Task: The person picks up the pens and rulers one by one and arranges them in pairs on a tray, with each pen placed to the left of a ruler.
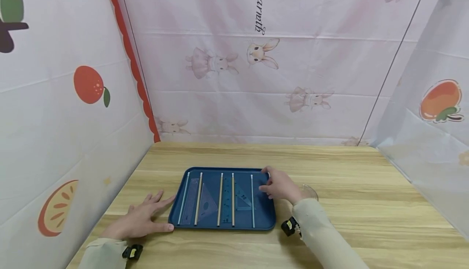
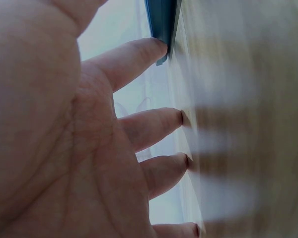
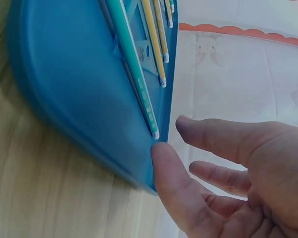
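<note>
A dark blue tray (image 1: 264, 216) lies on the table, holding several pencils side by side. Teal pencils lie at the two ends, the right one (image 1: 253, 204) apart from the yellow pencils (image 1: 221, 200). Between them are clear straight rulers (image 1: 226, 204) and set squares (image 1: 209, 206). My left hand (image 1: 141, 218) spreads its fingers at the tray's left side, with the index fingertip and thumb against the edge. At the upper right corner is my right hand (image 1: 282, 185), fingers loosely bent; in the right wrist view thumb and index finger stand apart with nothing between them.
A round transparent object (image 1: 310, 191) sits behind the right wrist, partly hidden. Printed cloth walls enclose the wooden table (image 1: 329, 159) at the back and both sides. A black wrist camera (image 1: 289, 226) hangs under the right sleeve.
</note>
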Motion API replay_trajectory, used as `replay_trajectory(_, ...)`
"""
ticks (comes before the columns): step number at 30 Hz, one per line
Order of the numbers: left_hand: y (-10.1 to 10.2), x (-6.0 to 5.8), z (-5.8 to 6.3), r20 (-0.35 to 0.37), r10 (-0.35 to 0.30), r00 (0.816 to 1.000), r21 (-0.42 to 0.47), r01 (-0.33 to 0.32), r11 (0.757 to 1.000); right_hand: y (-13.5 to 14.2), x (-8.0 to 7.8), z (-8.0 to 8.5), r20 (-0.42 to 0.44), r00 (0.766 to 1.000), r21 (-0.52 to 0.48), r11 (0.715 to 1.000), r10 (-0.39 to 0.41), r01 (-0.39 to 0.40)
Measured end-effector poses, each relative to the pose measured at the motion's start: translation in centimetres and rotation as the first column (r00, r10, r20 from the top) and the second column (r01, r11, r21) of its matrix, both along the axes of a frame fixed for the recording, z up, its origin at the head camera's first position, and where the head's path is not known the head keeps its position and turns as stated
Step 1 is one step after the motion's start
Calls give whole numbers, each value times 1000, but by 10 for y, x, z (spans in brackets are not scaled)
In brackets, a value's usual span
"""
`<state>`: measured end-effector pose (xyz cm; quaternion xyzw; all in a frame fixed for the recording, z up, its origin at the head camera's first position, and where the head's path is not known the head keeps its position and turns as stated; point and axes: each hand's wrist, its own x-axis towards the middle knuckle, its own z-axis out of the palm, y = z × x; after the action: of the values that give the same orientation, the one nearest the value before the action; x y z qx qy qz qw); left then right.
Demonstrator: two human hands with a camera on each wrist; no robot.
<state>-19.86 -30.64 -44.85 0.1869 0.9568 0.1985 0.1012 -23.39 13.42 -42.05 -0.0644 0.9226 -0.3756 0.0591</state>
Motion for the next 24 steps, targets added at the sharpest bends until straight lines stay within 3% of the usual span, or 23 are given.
replay_trajectory(11, 0, -1, -2, -7, -3, 1000, -7, 3, 1000, 16, 0, 2, 5, 1000, 13, 1000, -2, 2)
replay_trajectory(24, -1, -1, 0, 9, -11, 1000, -13, 11, 1000, 36, 7, 0, 18, 1000, -62, 998, 24, -23)
